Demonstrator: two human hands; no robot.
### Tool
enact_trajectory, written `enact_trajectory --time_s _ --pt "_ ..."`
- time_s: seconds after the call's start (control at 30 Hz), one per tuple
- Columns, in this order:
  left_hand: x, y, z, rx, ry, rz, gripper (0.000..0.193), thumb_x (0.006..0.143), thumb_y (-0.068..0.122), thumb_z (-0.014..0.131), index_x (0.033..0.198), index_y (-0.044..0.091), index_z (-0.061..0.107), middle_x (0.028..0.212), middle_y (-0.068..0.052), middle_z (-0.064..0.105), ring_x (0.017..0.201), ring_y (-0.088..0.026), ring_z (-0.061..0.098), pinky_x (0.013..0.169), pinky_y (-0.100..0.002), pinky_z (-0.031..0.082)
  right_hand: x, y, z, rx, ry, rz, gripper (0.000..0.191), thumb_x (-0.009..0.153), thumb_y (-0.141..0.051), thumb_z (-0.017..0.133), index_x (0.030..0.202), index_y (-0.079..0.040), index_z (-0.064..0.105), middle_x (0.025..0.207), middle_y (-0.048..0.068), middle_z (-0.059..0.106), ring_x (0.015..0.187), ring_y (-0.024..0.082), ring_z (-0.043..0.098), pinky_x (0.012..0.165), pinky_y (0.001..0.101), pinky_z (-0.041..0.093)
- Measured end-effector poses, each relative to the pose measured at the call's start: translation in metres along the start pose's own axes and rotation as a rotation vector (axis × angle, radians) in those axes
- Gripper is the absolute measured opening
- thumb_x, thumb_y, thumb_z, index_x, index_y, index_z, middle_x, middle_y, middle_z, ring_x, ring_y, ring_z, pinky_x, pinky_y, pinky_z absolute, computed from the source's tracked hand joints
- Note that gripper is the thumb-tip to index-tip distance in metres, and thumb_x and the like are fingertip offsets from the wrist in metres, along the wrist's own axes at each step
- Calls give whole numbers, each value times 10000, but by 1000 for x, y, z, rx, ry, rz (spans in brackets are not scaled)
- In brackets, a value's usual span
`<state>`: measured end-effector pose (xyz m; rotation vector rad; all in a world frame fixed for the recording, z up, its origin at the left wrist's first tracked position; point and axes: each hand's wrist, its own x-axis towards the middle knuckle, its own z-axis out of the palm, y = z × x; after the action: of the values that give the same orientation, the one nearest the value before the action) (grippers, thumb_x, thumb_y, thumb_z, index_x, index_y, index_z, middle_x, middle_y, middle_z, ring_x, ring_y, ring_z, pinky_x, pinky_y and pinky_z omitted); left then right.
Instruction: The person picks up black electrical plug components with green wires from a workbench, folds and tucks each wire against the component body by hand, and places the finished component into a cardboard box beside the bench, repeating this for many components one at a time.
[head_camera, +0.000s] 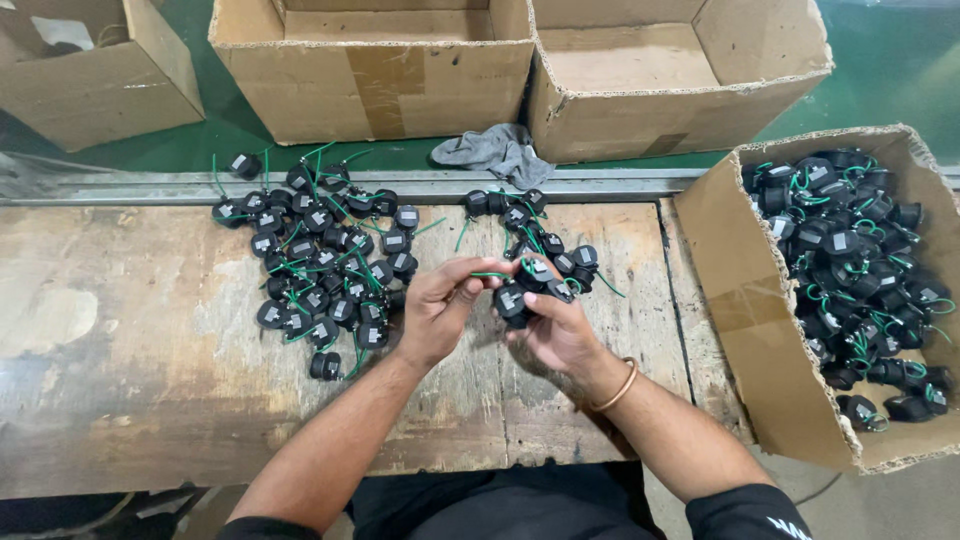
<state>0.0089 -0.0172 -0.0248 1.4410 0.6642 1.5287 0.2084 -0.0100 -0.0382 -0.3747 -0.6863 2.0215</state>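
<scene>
I had both hands together over the middle of the worn wooden bench (130, 400). My right hand (560, 335), a bangle (618, 388) on its wrist, was cupped around a few small black round parts (522, 297), fingers curled shut on them. My left hand (435, 305) pinched the green wire (490, 274) of one of them between thumb and fingertips, pulling it out sideways toward nine o'clock. I judged I was midway through sorting out one part's lead; the next move seemed to call for a steady pull so the wire came free of its neighbours without tangling.

At about ten o'clock from my hands lay a big loose pile of the same parts (320, 270), wires pointing every way. At twelve o'clock sat a smaller cluster (525, 225), just beyond my fingertips and close enough to snag a wire. At three o'clock an open carton (760, 330) held many more. Farther off, past the metal rail (400, 185), lay a grey rag (497, 152) and three cardboard boxes (380, 70).
</scene>
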Motion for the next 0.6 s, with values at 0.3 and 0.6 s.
enact_trajectory --time_s 0.3,0.6 --pt "14 16 -5 396 -112 257 196 825 76 832 972 53 705 1113 -107 758 1041 -243 717 938 -353 561 1 -1 -2 -96 79 -103 467 930 -63 695 1339 -114 475 1232 74 585 1017 225 678 691 372 626" --pt "6 -8 -8 206 10 -49 166 917 114 794 961 31 657 993 -85 748 956 -144 708 894 -306 571 -2 2 4 -237 87 -82 510 882 -18 718 1322 -120 481 1231 86 588 1108 230 637 711 410 630"
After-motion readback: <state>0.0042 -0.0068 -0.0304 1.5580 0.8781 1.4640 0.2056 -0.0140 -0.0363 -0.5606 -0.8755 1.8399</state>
